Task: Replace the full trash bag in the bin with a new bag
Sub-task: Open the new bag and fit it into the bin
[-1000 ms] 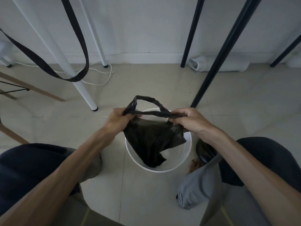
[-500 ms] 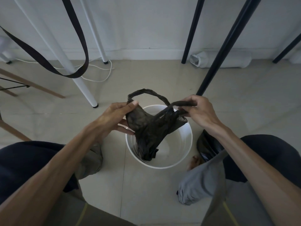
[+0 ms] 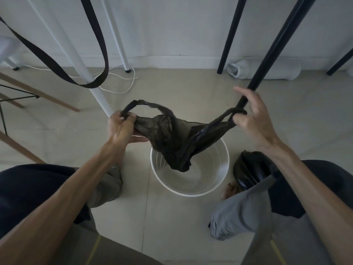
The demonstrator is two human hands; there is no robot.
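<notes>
Here, from my remote seat, I see a black trash bag (image 3: 172, 138) stretched between two hands above a white bin (image 3: 191, 190) on the tiled floor. The left hand (image 3: 120, 129) grips one edge of the bag below its loop handle; the right hand (image 3: 252, 119) pinches the other handle between thumb and forefinger, remaining fingers spread. The bag's lower tip dips inside the bin's rim. A second dark bag (image 3: 248, 169), bunched, sits just right of the bin beside my operator's knee. A black strap (image 3: 57, 64) hangs at upper left.
</notes>
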